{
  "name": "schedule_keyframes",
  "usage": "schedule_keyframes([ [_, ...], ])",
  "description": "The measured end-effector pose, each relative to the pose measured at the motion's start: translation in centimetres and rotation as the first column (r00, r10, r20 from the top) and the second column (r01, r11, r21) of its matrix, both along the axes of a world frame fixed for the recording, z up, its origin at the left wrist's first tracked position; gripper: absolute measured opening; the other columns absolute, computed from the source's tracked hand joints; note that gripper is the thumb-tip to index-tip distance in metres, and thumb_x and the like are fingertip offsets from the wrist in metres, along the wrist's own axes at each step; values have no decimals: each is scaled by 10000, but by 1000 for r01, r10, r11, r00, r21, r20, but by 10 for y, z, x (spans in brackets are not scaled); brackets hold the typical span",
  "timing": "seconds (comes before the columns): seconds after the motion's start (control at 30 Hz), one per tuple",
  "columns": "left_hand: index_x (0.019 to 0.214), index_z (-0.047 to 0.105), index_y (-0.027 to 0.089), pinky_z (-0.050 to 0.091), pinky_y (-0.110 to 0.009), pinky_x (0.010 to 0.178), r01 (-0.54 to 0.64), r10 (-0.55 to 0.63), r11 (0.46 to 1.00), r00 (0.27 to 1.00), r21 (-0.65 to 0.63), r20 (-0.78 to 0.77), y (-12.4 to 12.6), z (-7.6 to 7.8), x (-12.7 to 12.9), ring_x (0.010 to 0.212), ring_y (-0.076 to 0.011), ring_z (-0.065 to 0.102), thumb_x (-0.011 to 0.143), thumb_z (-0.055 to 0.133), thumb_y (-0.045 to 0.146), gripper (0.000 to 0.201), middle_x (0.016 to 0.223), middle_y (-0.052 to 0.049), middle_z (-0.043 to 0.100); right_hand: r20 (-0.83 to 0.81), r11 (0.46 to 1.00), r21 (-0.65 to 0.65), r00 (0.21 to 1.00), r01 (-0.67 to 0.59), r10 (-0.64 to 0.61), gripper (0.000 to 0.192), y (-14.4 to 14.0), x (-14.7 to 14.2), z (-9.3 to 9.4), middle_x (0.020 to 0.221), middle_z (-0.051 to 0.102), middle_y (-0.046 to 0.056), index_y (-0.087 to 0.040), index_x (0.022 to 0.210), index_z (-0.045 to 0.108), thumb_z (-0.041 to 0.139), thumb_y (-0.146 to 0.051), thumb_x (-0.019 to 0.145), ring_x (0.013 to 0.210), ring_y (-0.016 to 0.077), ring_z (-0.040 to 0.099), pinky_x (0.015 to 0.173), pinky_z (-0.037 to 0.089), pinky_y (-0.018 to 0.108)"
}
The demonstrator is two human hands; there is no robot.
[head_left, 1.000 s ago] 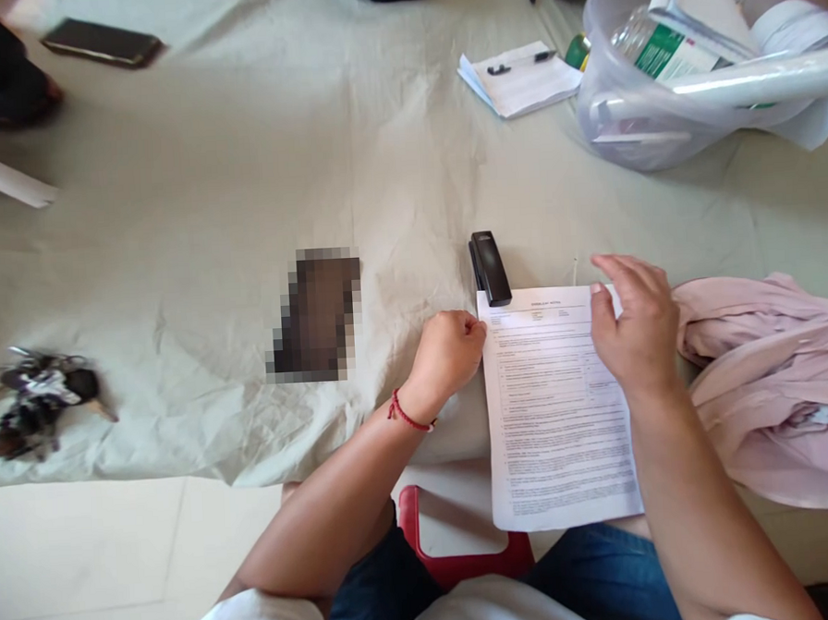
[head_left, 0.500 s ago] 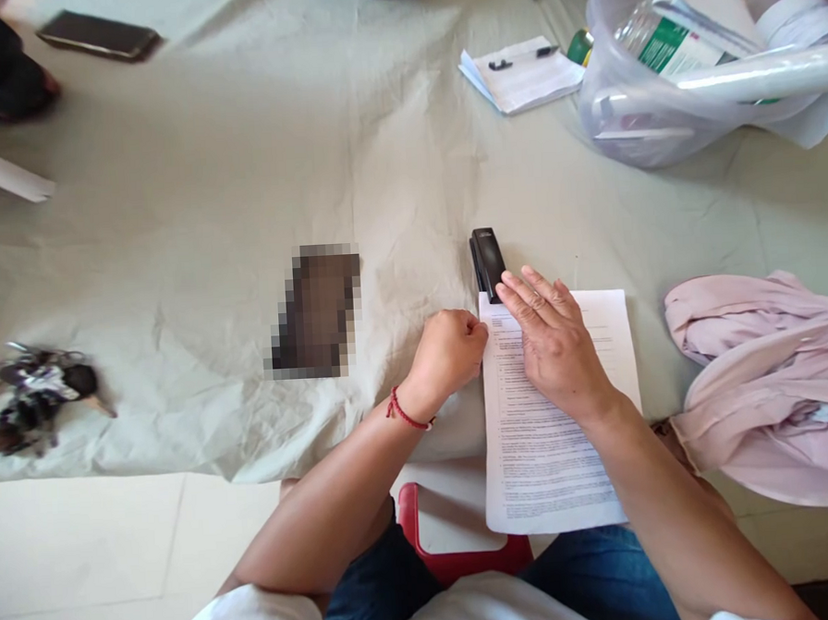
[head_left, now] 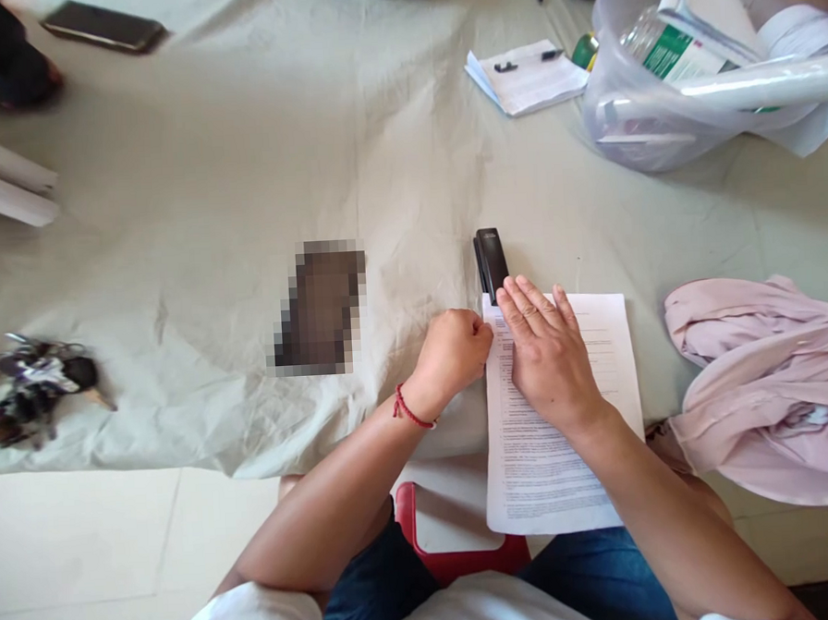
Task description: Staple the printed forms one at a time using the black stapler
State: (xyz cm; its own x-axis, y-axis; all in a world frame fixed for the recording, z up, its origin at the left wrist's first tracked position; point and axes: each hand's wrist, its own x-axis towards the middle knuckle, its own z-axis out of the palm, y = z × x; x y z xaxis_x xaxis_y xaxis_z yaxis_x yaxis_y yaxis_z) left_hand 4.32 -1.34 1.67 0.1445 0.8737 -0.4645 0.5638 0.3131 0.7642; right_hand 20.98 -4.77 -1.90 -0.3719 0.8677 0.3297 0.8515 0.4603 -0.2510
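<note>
A printed sheet of paper (head_left: pixel 554 474) lies over the near table edge, its lower part reaching above my lap. My left hand (head_left: pixel 458 349) is closed at the sheet's upper left edge, pinching it. My right hand (head_left: pixel 552 358) rests flat on the upper part of the sheet, fingers stretched out. Its fingertips touch or nearly touch the near end of a black stapler (head_left: pixel 493 258). The stapler sits at the sheet's upper left corner, and the corner is in its jaw or just under it; I cannot tell which.
A pink cloth (head_left: pixel 771 384) is bunched at the right. Behind it stands a clear plastic tub (head_left: pixel 634 141) with papers and a bottle, beside a notepad (head_left: pixel 533 82). A blurred dark rectangle (head_left: pixel 321 310), keys (head_left: pixel 39 385), white rolls (head_left: pixel 15 187) and a phone (head_left: pixel 104 28) lie leftward.
My right hand has shifted slightly and lies flatter by the stapler. My left hand keeps its hold. At the left edge, a second white roll has come into view.
</note>
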Motion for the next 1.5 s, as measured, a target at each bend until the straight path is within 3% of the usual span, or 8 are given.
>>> schedule_keyframes([
  [0.27,533,443,243,357,-320,606,-5,5,1000,1000,30,-3,1,-6,0,488,-137,462,946,534,156,431,468,11,541,-11,1000,-1,1000,-1,1,719,-3,-3,-12,1734,532,164,-185,1787,373,367,2,1092,1670,294,464,1377,396,639],
  [0.53,615,512,235,322,-301,553,-80,79,997,990,6,115,-2,-12,-2,466,-126,461,969,603,258,367,466,35,533,-63,997,-77,998,1,-6,624,2,-4,2,1709,578,146,-160,1663,571,359,-21,1093,1647,284,506,1378,399,618],
  [0.7,637,566,223,314,-292,529,-76,83,994,993,-79,87,-4,-5,-3,439,-113,423,966,610,200,332,443,44,541,-179,997,-68,984,-25,13,501,21,24,15,1613,692,94,-210,1545,686,447,-127,1112,1558,278,612,1359,425,593],
  [0.8,625,552,226,312,-288,526,-58,67,989,995,-136,67,-4,3,-5,435,-111,431,954,613,142,345,421,48,539,-242,992,-95,965,78,-99,414,33,54,20,1518,758,120,-215,1469,740,532,-279,1118,1460,317,688,1275,519,599],
  [0.87,605,536,230,305,-290,527,-27,35,989,998,-148,48,-4,7,-7,430,-111,424,942,607,110,364,406,52,527,-268,974,-152,942,167,-204,402,38,72,19,1445,796,121,-233,1436,754,564,-311,1091,1393,332,728,1216,565,605],
  [0.97,586,529,229,339,-287,557,46,-42,988,999,-145,32,-4,10,-11,443,-110,442,931,595,82,380,406,54,531,-313,940,-308,918,146,-245,435,41,83,13,1370,830,104,-251,1481,715,542,-311,1086,1336,310,763,1193,584,597],
  [1.33,585,509,242,370,-294,565,363,-345,927,925,-100,163,-10,9,-20,439,-129,487,886,595,149,326,444,55,538,-377,909,-400,925,-120,-44,578,34,31,5,1522,746,129,-208,1562,655,431,-134,1034,1423,265,719,1262,549,557],
  [1.5,684,605,234,367,-286,543,430,-377,897,863,-98,335,-11,10,-24,450,-134,495,917,620,238,234,480,51,555,-427,848,-491,903,-198,-36,482,31,38,22,1457,797,83,-269,1560,683,531,-289,1103,1389,275,746,1252,548,551],
])
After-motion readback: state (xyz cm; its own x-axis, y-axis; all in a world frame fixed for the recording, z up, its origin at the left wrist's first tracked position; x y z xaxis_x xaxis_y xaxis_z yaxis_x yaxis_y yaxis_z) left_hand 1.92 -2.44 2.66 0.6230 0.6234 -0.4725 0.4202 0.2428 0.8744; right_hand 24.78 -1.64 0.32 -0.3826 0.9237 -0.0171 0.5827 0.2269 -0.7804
